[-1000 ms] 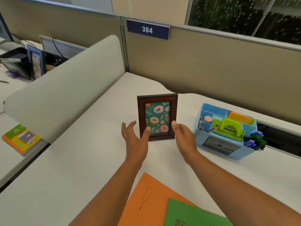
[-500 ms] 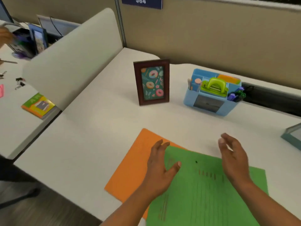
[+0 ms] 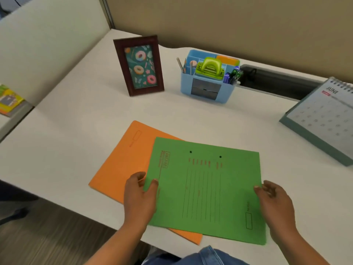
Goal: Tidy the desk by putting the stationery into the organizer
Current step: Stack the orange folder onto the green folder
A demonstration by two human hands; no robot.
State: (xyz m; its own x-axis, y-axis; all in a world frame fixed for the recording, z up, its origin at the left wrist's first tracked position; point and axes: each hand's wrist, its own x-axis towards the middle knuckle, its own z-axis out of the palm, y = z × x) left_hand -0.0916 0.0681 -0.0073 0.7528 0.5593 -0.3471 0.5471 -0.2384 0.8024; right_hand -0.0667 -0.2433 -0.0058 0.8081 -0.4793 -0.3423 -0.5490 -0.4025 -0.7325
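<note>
On the white desk [image 3: 191,119], the green folder [image 3: 206,188] lay partly over the orange folder [image 3: 122,165] near the front edge. The blue organizer [image 3: 205,90], holding pencils [image 3: 180,65] and a green hole punch [image 3: 209,70], stood at the back. The left hand [image 3: 138,196] pinched the green folder's left edge, while the right hand [image 3: 275,201] touched its right edge with the thumb, grip unclear.

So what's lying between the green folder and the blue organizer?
Nothing. In the head view, the stretch from the green folder to the blue organizer is bare white desk.
</note>
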